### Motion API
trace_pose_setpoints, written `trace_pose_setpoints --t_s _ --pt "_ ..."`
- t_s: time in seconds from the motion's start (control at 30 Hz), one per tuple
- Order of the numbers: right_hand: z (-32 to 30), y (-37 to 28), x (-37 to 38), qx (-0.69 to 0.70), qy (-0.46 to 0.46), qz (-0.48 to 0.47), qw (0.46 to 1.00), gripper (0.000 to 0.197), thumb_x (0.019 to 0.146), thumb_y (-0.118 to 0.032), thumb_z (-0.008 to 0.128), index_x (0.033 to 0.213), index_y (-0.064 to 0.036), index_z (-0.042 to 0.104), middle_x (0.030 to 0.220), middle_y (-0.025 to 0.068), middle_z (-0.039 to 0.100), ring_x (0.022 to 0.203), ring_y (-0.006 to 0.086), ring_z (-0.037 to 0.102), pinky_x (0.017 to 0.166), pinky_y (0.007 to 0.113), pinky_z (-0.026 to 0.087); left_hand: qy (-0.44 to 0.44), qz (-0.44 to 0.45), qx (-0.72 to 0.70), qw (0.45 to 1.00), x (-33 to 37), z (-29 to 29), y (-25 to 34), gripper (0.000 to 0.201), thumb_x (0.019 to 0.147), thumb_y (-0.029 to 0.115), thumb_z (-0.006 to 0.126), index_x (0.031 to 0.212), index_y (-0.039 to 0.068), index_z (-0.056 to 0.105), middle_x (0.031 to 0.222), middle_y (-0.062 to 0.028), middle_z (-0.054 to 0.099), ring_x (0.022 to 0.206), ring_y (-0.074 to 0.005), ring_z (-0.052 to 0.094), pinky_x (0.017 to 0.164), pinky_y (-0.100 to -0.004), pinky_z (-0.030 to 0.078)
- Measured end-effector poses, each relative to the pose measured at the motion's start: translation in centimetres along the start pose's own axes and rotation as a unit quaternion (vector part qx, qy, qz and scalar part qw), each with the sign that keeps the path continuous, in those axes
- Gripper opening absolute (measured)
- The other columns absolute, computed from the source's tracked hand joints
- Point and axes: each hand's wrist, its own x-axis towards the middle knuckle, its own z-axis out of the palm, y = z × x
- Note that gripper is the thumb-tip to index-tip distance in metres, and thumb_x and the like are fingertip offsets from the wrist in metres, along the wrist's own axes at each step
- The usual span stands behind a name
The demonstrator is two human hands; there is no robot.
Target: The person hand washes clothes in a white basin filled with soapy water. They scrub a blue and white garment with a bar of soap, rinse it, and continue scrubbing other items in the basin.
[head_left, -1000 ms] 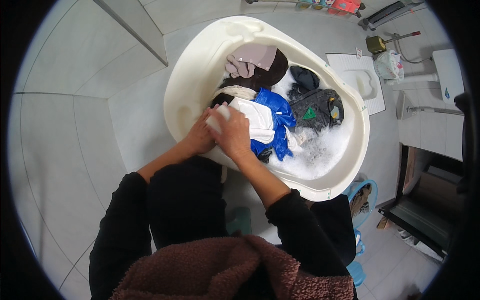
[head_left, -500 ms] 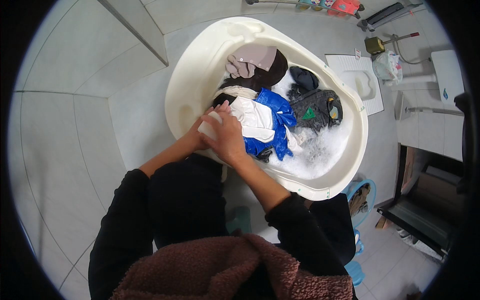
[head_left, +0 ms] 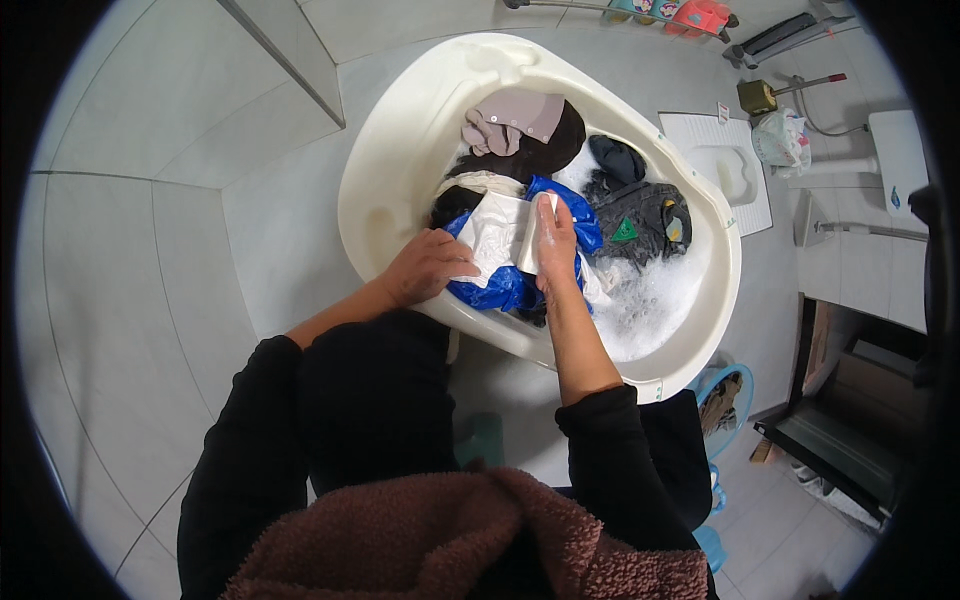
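Observation:
A white plastic tub (head_left: 372,150) holds wet clothes and suds. Over its near left part lies a blue and white garment (head_left: 492,235), its white side up. My left hand (head_left: 428,268) is closed on the left edge of this garment, near the tub's rim. In my right hand (head_left: 556,240) is a whitish bar of soap (head_left: 529,236), resting on the white cloth with my fingers along its right side. Dark grey clothing with a green triangular patch (head_left: 624,230) lies to the right, and a mauve garment with buttons (head_left: 520,112) lies at the far side.
White foam (head_left: 650,312) fills the tub's right end. Beyond the tub a squat toilet (head_left: 735,172) is set in the floor. A blue basin (head_left: 742,400) with clothes stands at the lower right, near a dark cabinet (head_left: 850,425). A tiled wall (head_left: 110,270) rises at left.
My right hand has moved right across the white cloth with the soap, away from my left hand. My left hand now grips the garment's left edge. The view has shifted slightly.

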Motion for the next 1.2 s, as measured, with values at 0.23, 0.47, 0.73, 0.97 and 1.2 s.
trace_pose_setpoints --t_s 0.23,0.47,0.73,0.97,1.2 --pt "3.3 0.1 -2.4 -0.466 -0.198 -0.393 0.768 0.048 0.085 -0.036 0.074 0.128 -0.0175 0.061 0.113 0.0192 0.062 0.106 0.0342 0.057 0.091 0.044 0.046 -0.012 0.006 -0.019 1.000 -1.7 0.4 -1.9 0.021 0.069 0.000 0.063 0.081 0.016 0.070 0.096 0.0007 0.072 0.090 -0.0249 0.064 0.082 -0.0371 0.049" --pt "-1.4 0.7 1.8 -0.616 -0.058 -0.382 0.687 0.049 0.086 -0.043 0.069 0.129 -0.0196 0.061 0.108 0.0188 0.060 0.098 0.0378 0.056 0.088 0.046 0.043 -0.089 -0.023 -0.036 0.995 -0.9 -2.3 -2.9 0.022 0.071 0.003 0.067 0.090 0.014 0.071 0.105 0.0005 0.072 0.095 -0.0256 0.064 0.088 -0.0390 0.049" --pt "4.2 0.5 -2.6 -0.371 -0.164 -0.432 0.805 0.046 0.086 -0.033 0.073 0.126 -0.0111 0.063 0.106 0.0203 0.062 0.101 0.0380 0.057 0.089 0.047 0.046 -0.069 0.004 0.075 0.995 -1.8 -2.8 -0.6 0.024 0.077 0.011 0.065 0.098 0.020 0.073 0.103 0.0033 0.070 0.088 -0.0205 0.059 0.082 -0.0349 0.046" --pt "-2.4 1.9 1.4 -0.639 0.022 -0.436 0.634 0.048 0.087 -0.044 0.068 0.126 -0.0179 0.062 0.107 0.0209 0.061 0.103 0.0380 0.057 0.088 0.048 0.046 -0.053 -0.030 0.150 0.987 -2.5 -5.3 -2.8 0.021 0.075 0.010 0.067 0.092 0.020 0.073 0.096 0.0059 0.071 0.088 -0.0167 0.058 0.082 -0.0329 0.043" --pt "-3.2 0.5 2.1 -0.474 0.058 -0.353 0.805 0.046 0.087 -0.036 0.071 0.121 -0.0067 0.063 0.106 0.0226 0.065 0.104 0.0383 0.058 0.092 0.049 0.045 -0.047 -0.068 0.086 0.993 -2.0 -5.7 -2.2 0.021 0.073 0.010 0.074 0.092 0.019 0.072 0.095 0.0027 0.070 0.094 -0.0210 0.056 0.092 -0.0377 0.041"
